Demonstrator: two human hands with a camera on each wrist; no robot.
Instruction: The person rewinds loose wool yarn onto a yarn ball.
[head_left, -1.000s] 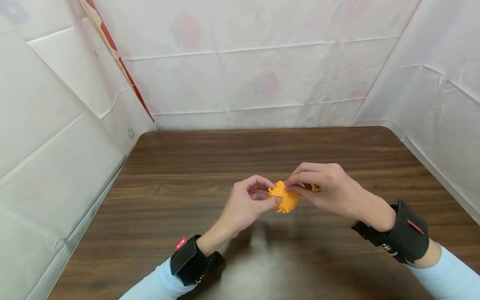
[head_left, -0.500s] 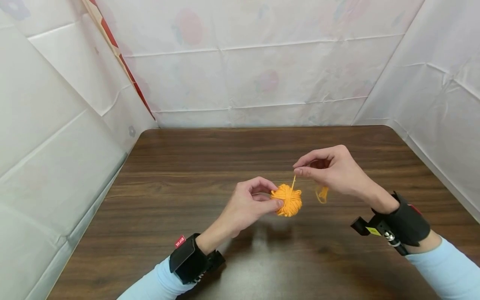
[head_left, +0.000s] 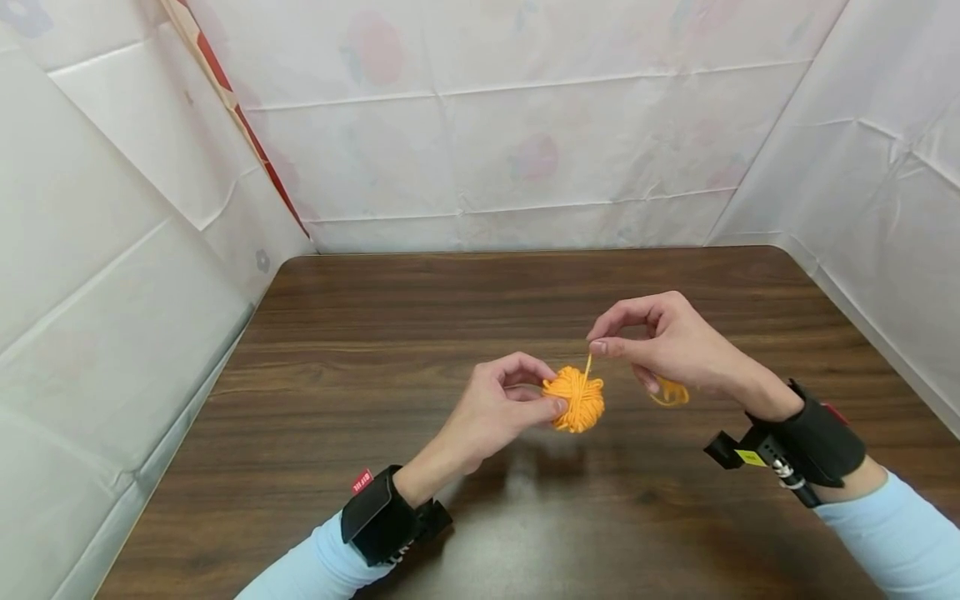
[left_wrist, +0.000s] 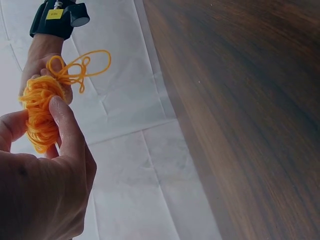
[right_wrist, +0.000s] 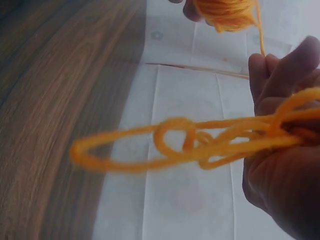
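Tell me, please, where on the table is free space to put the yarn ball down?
The table is bare wood nearly everywhere: the far strip along the back wall, the left part beside the white sheet, and the near edge between the sleeves. Only the middle is crowded, where the left hand grips the yarn ball and the right hand pinches its strand, with loose loops hanging below.

My left grip (head_left: 501,407) pinches the orange yarn ball (head_left: 574,399) above the bench (head_left: 360,350). My right grip (head_left: 667,343) pinches a strand (head_left: 587,367) rising from it; loose loops (head_left: 671,393) hang beneath.
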